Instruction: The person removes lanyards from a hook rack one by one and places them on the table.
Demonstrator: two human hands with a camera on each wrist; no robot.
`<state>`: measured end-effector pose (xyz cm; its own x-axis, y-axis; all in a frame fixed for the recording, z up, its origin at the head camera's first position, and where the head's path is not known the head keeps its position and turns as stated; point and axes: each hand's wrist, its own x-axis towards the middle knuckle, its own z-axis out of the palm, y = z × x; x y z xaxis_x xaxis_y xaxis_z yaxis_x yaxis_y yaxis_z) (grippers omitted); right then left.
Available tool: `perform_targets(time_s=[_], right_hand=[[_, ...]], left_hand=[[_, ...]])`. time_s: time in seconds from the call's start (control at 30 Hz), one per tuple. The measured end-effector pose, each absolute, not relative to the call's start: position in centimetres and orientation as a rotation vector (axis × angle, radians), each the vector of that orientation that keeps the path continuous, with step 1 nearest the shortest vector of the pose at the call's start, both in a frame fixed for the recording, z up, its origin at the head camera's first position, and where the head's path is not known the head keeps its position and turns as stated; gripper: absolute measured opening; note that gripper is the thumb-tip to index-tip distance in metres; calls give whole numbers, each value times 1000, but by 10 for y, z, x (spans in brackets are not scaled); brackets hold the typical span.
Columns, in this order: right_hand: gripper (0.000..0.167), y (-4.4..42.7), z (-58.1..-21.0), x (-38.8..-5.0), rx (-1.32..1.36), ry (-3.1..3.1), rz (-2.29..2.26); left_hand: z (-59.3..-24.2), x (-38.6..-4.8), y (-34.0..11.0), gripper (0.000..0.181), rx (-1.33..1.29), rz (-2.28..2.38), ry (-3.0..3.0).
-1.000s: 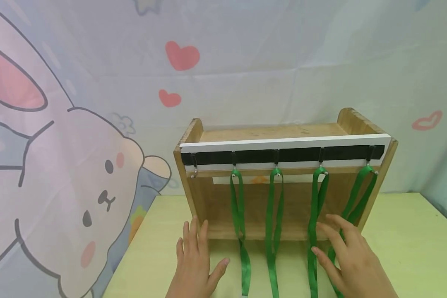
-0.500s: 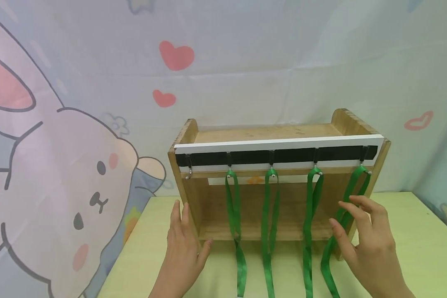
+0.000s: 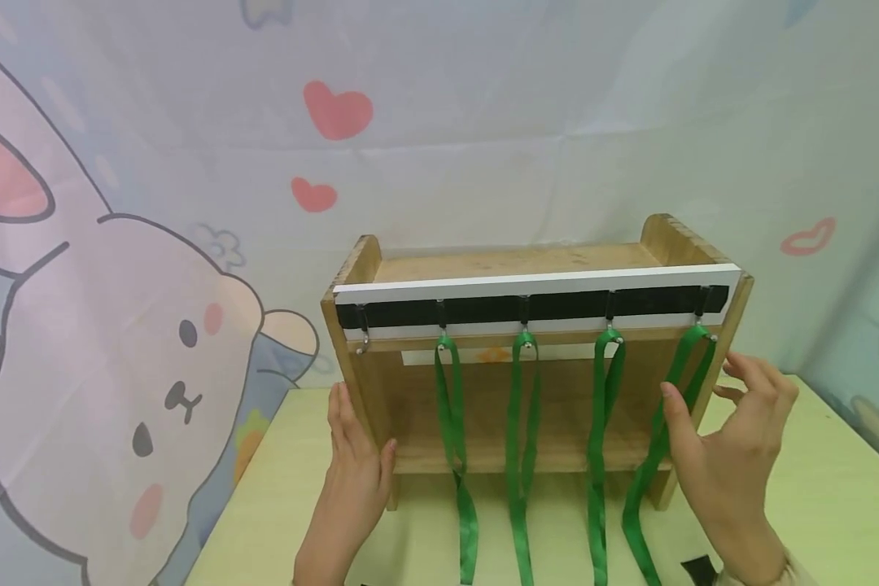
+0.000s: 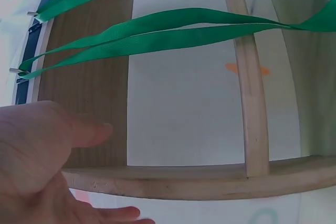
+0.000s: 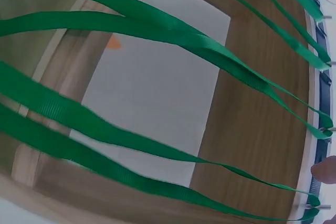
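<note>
- Though the fingers of the left hand (image 3: 354,480) lie straight and close together, its thumb stands well apart, with the left side of the wooden shelf (image 3: 564,407) between them; whether skin meets wood I can't tell.
- The right hand (image 3: 736,456) is spread wide between thumb and fingers: the fingers bend loosely beyond the right side, the thumb points up in front, overlapping the rightmost of the green ribbons (image 3: 632,513); I can't tell if they touch.
- The shelf stands near the tabletop's (image 3: 264,488) back edge, between its left and right edges; the wood is brown, the side boards rounded at the top.
- Along its upper front runs a white strip (image 3: 557,285) bearing a flat black band (image 3: 476,312) and five curved metal hooks (image 3: 364,338).
- Four ribbons hang in long, narrow loops from the four hooks toward the right end, smooth and finely ribbed, some twisted partway down.
- Behind the back edge hangs a pale, creased cloth (image 3: 483,179) printed with a rabbit and pink hearts.
</note>
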<state>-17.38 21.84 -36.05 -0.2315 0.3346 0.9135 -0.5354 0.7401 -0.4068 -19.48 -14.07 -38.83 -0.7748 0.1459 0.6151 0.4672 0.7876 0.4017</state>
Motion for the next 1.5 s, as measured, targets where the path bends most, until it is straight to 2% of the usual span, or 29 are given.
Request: perform_targets(time_s=[0.23,0.43,0.53,0.9,1.13,1.37,1.5], right_hand=[[52,220,-355,-179,97,-1677,896],[19,221,-352,-182,62,-1698,879],[11,221,-351,-183,52,-1710,863],[11,220,-341,-173,-16,-1689,941],[13,227,-341,-162,33,-1721,1026],[9,237,-341,-143,-43,-1751,1397],[8,245,-344,-136,62,-1692,1702]], left_hand=[[-383,-201,-140,92,-406,-792,-2402],[-385,-210,-137,90,-359,-772,-2337],[-385,-215,-139,89,-336,-767,-2289],[-385,-221,-139,79,-320,-813,-2233],[-381,-223,-136,68,-292,-828,-2221],[-381,-222,-136,68,-290,-865,-2239],[-381,-222,-138,69,-290,-880,-2241]])
